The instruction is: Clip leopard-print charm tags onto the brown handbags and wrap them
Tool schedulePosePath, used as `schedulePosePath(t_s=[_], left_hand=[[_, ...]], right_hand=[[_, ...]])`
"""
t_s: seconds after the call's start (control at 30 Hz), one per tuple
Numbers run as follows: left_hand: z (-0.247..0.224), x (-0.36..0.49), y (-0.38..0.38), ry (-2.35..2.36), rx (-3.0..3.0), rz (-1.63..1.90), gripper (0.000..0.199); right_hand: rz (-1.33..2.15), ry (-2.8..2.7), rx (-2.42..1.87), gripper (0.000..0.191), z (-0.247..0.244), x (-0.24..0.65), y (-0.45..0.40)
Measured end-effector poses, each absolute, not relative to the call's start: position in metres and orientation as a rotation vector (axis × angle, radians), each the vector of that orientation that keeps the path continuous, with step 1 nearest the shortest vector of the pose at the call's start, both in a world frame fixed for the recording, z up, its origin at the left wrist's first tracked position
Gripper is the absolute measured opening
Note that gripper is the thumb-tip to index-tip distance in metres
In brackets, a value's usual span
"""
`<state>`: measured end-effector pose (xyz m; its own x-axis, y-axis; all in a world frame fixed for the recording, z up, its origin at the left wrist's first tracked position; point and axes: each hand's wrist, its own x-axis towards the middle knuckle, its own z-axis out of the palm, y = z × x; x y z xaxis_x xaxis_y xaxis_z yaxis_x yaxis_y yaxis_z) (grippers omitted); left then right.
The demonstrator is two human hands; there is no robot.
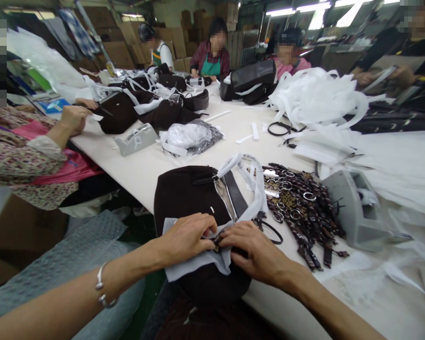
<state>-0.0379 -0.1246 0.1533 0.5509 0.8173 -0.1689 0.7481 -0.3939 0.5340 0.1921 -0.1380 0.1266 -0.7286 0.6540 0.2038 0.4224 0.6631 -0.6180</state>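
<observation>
A dark brown handbag (184, 198) lies at the table's front edge, its zipped opening (226, 198) showing a beige lining. Its strap (258, 189) is wrapped in white tissue and loops up to the right. Over the bag's near part lies a sheet of white tissue paper (194, 267). My left hand (191, 236) and my right hand (251, 245) meet on this paper, fingers bent and pinched around a small dark patterned strap piece (217, 241). Most of that piece is hidden by my fingers.
Right of the bag lies a pile of patterned straps with metal rings (293, 203), beside a grey tape dispenser (357, 208). Another dispenser (136, 139) and a plastic-wrapped bundle (193, 137) stand farther off. White strips (315, 97) heap at the back right. Several co-workers sit around the table (233, 118).
</observation>
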Motion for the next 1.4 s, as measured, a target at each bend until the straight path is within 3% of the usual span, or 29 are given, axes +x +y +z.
schedulePosePath(t_s=[0.1, 0.27, 0.47, 0.63, 0.83, 1.2, 1.3, 1.4], left_hand=[[0.148, -0.033, -0.130, 1.300, 2.278, 0.124, 0.023], [0.137, -0.027, -0.138, 1.335, 2.561, 0.073, 0.004], [0.152, -0.029, -0.153, 1.148, 2.666, -0.041, 0.004], [0.180, -0.030, -0.119, 1.271, 2.329, -0.007, 0.016], [0.168, -0.025, -0.068, 0.844, 1.893, -0.424, 0.032], [0.146, -0.032, -0.106, 1.001, 1.595, -0.095, 0.034], [0.144, -0.029, -0.113, 1.033, 1.670, -0.012, 0.031], [0.139, -0.028, -0.117, 1.021, 1.707, -0.031, 0.029]], right_hand=[[0.910, -2.296, -0.974, 0.034, 0.139, 0.195, -0.131], [0.578, -2.408, -1.049, 0.057, 0.146, 0.176, -0.113], [0.707, -2.683, -1.041, 0.018, 0.127, 0.161, -0.109], [0.789, -2.515, -0.914, 0.019, 0.117, 0.167, -0.116], [0.754, -2.399, -0.829, 0.018, 0.112, 0.175, -0.122], [0.443, -2.447, -0.706, 0.008, 0.106, 0.178, -0.121], [0.346, -2.488, -0.723, 0.016, 0.109, 0.176, -0.124], [0.434, -2.506, -0.712, 0.014, 0.115, 0.182, -0.127]])
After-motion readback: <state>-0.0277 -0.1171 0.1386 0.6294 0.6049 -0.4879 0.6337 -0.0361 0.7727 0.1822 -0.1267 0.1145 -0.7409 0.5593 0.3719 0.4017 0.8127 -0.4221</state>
